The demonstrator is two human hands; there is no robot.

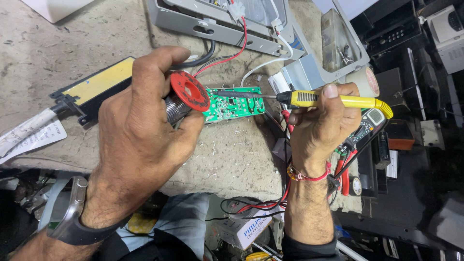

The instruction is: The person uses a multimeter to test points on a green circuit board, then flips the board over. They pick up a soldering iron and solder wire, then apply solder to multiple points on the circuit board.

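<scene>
Worn bench (67,43), circuit board (233,104)

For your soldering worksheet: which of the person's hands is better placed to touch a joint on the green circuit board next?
The right hand. It holds the yellow soldering iron with its tip already over the green circuit board, while the left hand is occupied holding the red solder spool.

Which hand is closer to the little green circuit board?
Left. The left hand, holding a red-capped spool of solder wire, touches the left end of the green circuit board. The right hand stays off to the board's right, gripping a yellow soldering iron whose tip reaches the board.
</scene>
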